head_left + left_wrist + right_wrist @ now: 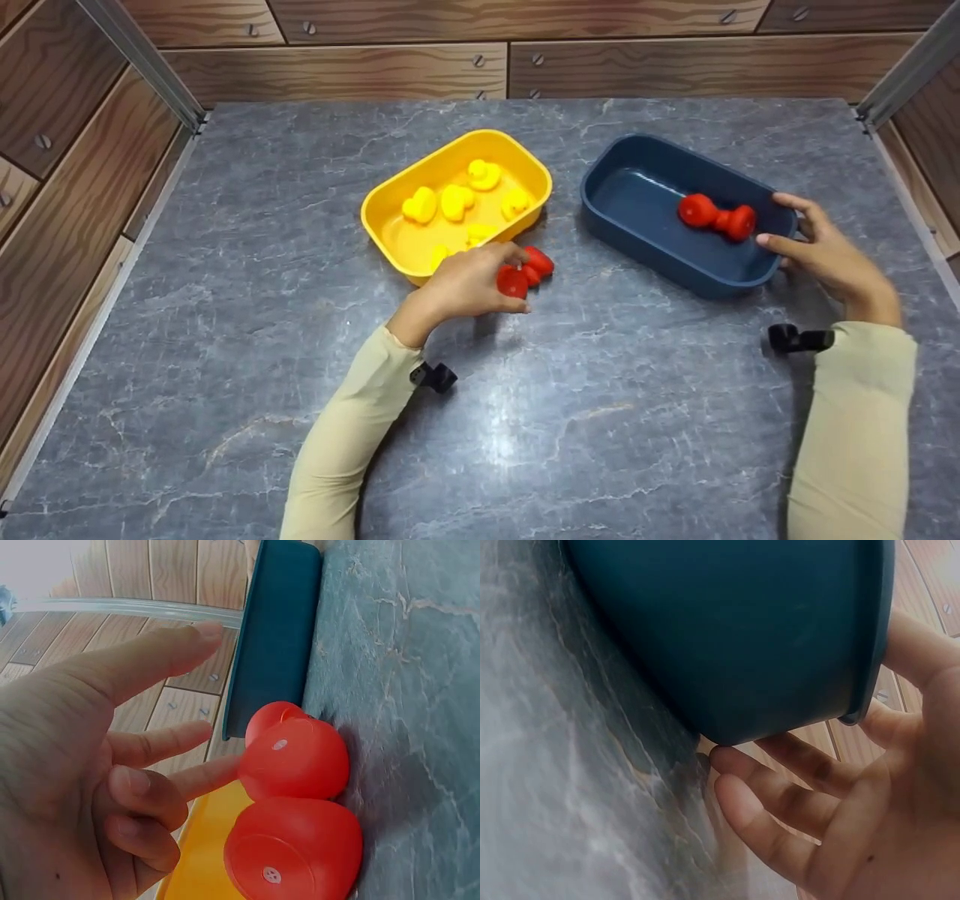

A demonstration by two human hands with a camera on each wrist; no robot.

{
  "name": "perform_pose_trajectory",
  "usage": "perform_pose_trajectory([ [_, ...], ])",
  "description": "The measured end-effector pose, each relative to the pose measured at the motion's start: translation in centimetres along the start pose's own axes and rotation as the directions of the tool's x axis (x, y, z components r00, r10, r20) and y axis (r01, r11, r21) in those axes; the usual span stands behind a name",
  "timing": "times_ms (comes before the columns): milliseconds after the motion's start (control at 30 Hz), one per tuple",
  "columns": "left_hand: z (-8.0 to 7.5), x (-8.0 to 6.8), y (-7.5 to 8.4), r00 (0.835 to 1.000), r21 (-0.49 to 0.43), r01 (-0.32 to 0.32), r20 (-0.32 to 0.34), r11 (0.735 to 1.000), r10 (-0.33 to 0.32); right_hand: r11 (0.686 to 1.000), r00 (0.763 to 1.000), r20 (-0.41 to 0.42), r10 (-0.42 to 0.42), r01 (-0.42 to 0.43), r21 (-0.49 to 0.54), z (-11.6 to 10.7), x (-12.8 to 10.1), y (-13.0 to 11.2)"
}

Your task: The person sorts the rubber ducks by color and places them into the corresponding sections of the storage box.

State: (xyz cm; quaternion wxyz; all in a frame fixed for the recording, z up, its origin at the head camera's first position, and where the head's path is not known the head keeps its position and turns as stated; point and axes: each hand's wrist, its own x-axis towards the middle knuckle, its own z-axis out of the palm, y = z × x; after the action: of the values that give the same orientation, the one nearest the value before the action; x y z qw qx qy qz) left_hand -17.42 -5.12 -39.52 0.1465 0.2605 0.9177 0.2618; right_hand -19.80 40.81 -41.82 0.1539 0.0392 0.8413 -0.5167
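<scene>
Beside the near right side of the yellow bin (390,247), a lobed red toy (537,262) lies on the table; its exact kind is unclear. My left hand (472,281) hovers there with thumb and forefinger spread about the toy. In the left wrist view some fingers bend inward, and one fingertip reaches behind the red toy (292,847); contact cannot be made out. On the right, my right hand (840,262) grips the end of the dark blue bin (637,240), thumb over its rim and other fingers against the outer wall. Another lobed red toy (697,211) lies inside that bin.
Several yellow rubber ducks (484,175) lie in the yellow bin. A grey marbled table (600,435) carries both bins, with a gap between them. Wood-patterned panels (337,71) stand along the back and sides.
</scene>
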Motion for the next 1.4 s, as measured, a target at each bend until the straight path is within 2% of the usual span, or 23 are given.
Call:
perform_pose_trajectory([
  [600, 0.66, 0.04, -0.78, 0.999, 0.040, 0.028, 0.016, 0.999, -0.028, 1.000, 1.000, 0.014, 0.024, -0.024, -0.008, 0.03, 0.05, -0.03],
  [867, 0.59, -0.11, -0.54, 0.998, 0.002, 0.000, 0.058, 1.000, 0.000, 1.000, 1.000, 0.004, 0.003, -0.003, -0.005, 0.07, 0.09, 0.05],
  [1100, 0.39, -0.18, -0.52, 0.995, 0.066, 0.073, 0.059, 0.995, -0.077, 1.000, 1.000, -0.004, -0.010, 0.010, 0.019, 0.09, 0.13, 0.03],
  [1400, 0.69, -0.02, -0.65, 0.993, 0.105, 0.098, 0.050, 0.990, -0.103, 1.000, 1.000, -0.019, -0.019, 0.019, -0.003, 0.12, 0.12, 0.15],
])
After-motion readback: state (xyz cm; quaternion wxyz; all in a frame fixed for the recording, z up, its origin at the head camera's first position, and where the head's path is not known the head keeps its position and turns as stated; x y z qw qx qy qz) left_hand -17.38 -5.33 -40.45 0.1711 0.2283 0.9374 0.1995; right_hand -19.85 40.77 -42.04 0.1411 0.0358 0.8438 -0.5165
